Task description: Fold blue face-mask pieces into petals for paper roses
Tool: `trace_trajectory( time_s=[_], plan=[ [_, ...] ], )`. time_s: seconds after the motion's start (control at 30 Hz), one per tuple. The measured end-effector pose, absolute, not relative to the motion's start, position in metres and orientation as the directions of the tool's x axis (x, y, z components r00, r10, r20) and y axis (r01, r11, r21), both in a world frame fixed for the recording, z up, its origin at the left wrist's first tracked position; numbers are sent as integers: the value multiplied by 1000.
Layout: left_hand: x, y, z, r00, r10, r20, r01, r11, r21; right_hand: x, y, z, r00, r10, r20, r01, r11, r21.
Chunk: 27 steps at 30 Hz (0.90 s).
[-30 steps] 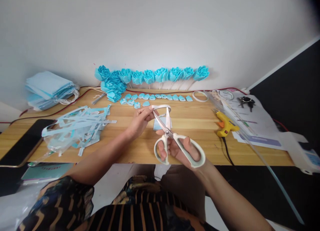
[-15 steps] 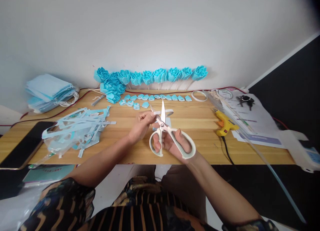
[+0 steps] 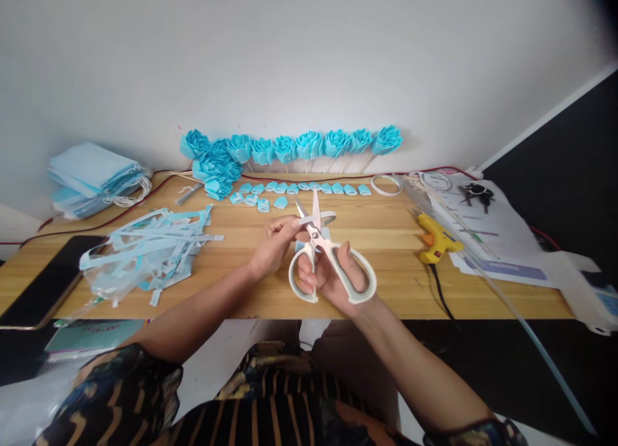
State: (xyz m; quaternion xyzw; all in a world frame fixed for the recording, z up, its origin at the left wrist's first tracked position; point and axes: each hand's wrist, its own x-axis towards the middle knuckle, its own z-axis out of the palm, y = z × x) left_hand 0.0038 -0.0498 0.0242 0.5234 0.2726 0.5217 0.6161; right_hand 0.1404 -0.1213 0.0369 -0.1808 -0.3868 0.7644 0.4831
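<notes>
1. Since a second ago our right hand point(image 3: 333, 275) has brought the white-handled steel scissors point(image 3: 318, 240) up and leftward, and the blades have narrowed.
2. Our left hand point(image 3: 273, 243) pinches one end of the thin pale strip point(image 3: 328, 217), its grip narrow on it.
3. Our right grip is closed through the handle loops.
4. We see the strip crossing between the part-open blades, above the wooden table point(image 3: 386, 285).
5. Left of us lies a pile of pale blue cut strips point(image 3: 145, 250); at right, a yellow glue gun point(image 3: 437, 240).
</notes>
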Motion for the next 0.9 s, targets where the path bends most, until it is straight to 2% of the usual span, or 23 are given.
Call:
trace_trajectory(
  time_s=[0.37,0.47,0.57,0.67,0.8,0.9],
  plan=[
    [3,-47,19,341,914,218,-364,-86,928,152,-119,37,-441,897,36,-651,-292,-701],
    [2,-45,19,357,915,188,-263,-94,960,151,-121,35,-449,893,42,-622,-278,-732],
    [2,-41,17,367,921,131,-178,-69,982,147,-130,34,-565,815,128,-518,-230,-824],
    [1,-37,15,328,939,107,-229,-31,973,147,-140,36,-639,745,190,-457,-169,-873],
    [-1,-36,16,274,955,114,-342,-14,940,164,-147,33,-580,785,218,-477,-110,-872],
    [-2,-37,18,279,951,129,-391,-10,920,181,-152,28,-578,796,181,-485,-156,-861]
  ],
)
